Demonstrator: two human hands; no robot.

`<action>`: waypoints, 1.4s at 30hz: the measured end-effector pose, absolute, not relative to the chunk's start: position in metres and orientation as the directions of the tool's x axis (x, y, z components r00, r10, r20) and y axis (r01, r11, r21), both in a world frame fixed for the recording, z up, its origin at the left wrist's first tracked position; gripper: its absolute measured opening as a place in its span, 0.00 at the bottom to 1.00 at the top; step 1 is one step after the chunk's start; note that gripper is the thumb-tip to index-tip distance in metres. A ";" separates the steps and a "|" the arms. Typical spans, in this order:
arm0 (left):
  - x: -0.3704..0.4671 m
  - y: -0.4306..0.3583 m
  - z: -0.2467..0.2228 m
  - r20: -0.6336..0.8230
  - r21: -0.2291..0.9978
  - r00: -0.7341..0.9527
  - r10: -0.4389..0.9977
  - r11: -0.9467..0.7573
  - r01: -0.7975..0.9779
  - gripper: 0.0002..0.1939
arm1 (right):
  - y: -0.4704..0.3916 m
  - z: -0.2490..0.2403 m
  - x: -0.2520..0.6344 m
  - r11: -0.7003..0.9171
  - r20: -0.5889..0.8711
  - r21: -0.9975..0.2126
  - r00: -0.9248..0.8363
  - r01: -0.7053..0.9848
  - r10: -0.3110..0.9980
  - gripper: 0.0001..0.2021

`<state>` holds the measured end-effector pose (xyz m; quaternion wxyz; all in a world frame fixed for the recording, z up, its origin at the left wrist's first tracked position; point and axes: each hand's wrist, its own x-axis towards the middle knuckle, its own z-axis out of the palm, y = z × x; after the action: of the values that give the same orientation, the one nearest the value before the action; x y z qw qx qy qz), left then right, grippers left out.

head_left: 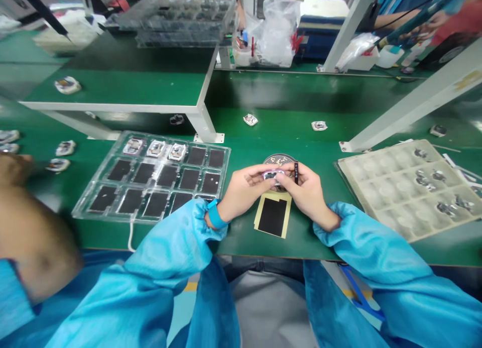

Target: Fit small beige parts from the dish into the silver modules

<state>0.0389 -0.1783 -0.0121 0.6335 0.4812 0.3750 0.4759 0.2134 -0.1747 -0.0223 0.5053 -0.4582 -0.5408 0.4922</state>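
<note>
My left hand [244, 187] and my right hand [307, 190] meet in front of me, with fingertips closed on a small device housing [273, 175] that has a pinkish rim and a dark inside. It looks like a watch case. A slim black tool with pale lettering [296, 172] is tucked between the fingers of my right hand; its tip is hidden. Behind the hands, a round dish [280, 159] with small pieces in it is partly covered. Just below them lies a yellow backing sheet [258, 222] bearing a black rectangular film [273, 217].
A clear compartment tray [226, 159] on the left holds black rectangles and a few white housings [156, 148]. On the right, a pale tray [387, 187] contains several metallic parts. A raised shelf [143, 82] stands behind. A co-worker's arm [33, 232] reaches in at left.
</note>
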 end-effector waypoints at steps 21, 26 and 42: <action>0.049 -0.194 -0.010 0.338 0.893 0.098 0.936 -0.352 0.282 0.12 | -0.179 -0.026 0.202 0.132 0.132 -0.991 -0.014 0.025 0.991 0.15; 0.049 -0.191 -0.013 0.275 0.932 0.078 0.958 -0.285 0.225 0.12 | -0.172 -0.024 0.207 0.155 0.150 -0.986 -0.082 0.063 0.985 0.13; 0.045 -0.189 -0.013 -0.003 0.999 0.158 0.988 0.008 -0.034 0.14 | -0.162 -0.006 0.241 0.339 0.314 -0.912 -0.140 0.230 0.939 0.09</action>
<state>0.0451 -0.1894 -0.0134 0.5478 0.5279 0.4516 0.4661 0.2410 -0.1624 -0.0058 0.4837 -0.4429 -0.6601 0.3664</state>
